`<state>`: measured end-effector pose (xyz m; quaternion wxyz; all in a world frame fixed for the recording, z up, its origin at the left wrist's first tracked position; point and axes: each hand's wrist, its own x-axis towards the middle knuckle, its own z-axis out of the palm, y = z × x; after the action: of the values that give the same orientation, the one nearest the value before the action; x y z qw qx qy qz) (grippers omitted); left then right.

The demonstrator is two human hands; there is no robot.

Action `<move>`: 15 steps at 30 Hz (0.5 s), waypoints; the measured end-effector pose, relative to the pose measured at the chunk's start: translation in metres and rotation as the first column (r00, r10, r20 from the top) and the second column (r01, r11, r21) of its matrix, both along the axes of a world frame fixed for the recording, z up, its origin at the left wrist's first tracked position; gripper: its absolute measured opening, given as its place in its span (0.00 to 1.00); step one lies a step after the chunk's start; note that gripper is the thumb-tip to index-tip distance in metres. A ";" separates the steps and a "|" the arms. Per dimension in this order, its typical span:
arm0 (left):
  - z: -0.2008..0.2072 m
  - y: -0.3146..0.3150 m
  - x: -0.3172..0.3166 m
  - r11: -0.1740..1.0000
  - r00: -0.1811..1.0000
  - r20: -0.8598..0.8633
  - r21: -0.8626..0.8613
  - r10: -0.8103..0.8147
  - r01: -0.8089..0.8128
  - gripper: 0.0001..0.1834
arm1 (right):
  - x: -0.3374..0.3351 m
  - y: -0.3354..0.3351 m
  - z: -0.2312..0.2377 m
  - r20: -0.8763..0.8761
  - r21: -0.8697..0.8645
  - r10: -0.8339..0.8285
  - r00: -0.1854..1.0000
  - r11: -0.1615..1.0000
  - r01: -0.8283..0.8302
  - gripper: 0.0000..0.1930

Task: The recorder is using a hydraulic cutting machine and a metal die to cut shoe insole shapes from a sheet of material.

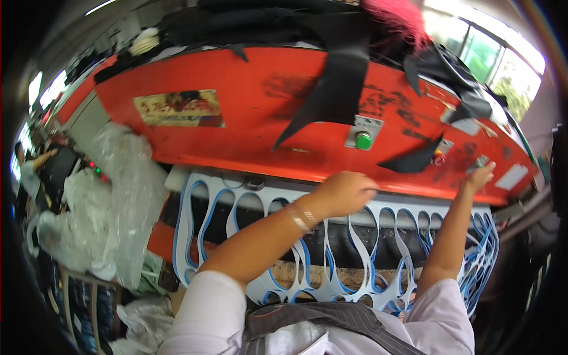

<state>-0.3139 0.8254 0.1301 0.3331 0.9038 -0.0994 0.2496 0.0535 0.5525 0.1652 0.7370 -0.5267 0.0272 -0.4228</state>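
My left hand point(348, 193) is curled closed in front of the lower edge of a red machine beam point(248, 127). A small dark bit shows at its fingers, too little to name. On the beam's right part, the fingers of my right hand point(481, 176) are drawn together at a small metal knob point(480, 161). Beneath both arms lies a white and blue sheet point(188, 222) full of rounded cut-out holes. On the right it ends in a bunch of thin blue-white strips point(486, 257).
The beam carries a green push button point(362, 141) and a red knob point(438, 157). Black material scraps point(337, 83) hang over its front, with pink fibres point(399, 21) on top. Clear plastic bags point(127, 195) stand at the left. Another person's arm point(44, 158) shows at the far left.
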 end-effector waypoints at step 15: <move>-0.023 0.004 -0.039 0.837 0.837 -0.019 -0.016 0.547 -0.547 0.19 | -0.142 -0.024 -0.029 -0.007 -0.567 0.504 0.864 0.709 -0.418 0.28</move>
<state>-0.3531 0.8291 0.1069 0.2582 0.8927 0.1675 0.3291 -0.0887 0.5289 0.1362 0.6355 -0.6726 -0.2831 -0.2522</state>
